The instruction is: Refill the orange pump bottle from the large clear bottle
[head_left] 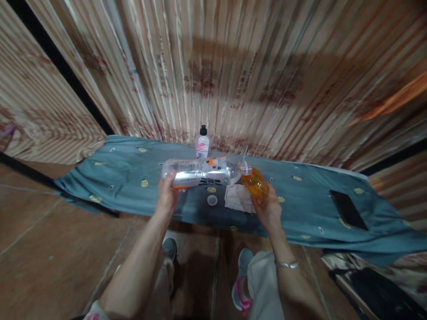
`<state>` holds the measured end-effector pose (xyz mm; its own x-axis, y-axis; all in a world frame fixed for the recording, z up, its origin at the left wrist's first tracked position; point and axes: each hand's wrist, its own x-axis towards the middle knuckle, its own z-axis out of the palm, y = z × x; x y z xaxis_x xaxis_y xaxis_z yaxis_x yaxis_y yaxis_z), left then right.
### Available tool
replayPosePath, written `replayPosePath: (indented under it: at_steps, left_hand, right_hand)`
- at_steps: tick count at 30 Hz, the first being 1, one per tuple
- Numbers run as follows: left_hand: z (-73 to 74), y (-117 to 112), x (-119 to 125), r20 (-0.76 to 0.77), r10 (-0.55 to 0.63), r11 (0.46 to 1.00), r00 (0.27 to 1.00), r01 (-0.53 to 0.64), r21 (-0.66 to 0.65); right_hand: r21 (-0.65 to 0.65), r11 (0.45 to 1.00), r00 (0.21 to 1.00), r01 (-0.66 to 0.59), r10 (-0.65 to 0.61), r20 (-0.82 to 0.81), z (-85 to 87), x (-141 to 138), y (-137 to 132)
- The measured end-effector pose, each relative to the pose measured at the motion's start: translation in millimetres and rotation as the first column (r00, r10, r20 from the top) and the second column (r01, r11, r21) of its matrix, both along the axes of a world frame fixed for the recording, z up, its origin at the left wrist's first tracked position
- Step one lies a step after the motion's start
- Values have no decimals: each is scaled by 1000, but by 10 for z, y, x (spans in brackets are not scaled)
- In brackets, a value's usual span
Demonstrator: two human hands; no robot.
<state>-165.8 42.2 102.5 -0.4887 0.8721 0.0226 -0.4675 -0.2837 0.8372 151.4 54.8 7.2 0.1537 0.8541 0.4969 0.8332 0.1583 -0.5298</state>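
Nearest the camera: two shoes [243, 284] on the brown tiled floor [50, 249], pale trouser legs above them, all on the near side of the teal cloth [126, 191]. Right wrist has a thin bracelet [287, 265]. Both forearms reach forward over the near edge of the teal cloth. Left hand [167, 195] is wrapped round the base end of a clear plastic bottle [200, 172], held lying sideways above the cloth's middle, mouth pointing right. Right hand [267, 208] is closed round a small orange bottle [254, 182], tilted, its neck up against the mouth of the clear bottle (touching or just apart, cannot tell). Under the bottles on the cloth: a small round cap [212, 200] and a crumpled white tissue [237, 198] just right of it. Far right on the teal cloth lies a dark phone [348, 210], well apart from the hands. At the cloth's far edge stands a small bottle with a black cap and pink label [202, 143]. Behind it hangs a striped curtain [267, 66]
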Motion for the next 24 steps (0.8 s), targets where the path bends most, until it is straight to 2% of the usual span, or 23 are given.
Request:
replayPosePath:
  at_steps: [11,21,24]
  left_hand:
    - [-61,-16,50,24,4,1000,1000,-4,-26]
    - [-89,2,165,50,42,990,998,-35,-138]
    - [-96,-15,201,80,38,991,996,-28,-134]
  right_hand:
    - [-6,1000,998,17,-18,-62,130,-77,-4]
    - [-12,1000,994,-10,8,-112,217,-111,25]
    - [-22,1000,994,-1,-2,-112,237,-123,18]
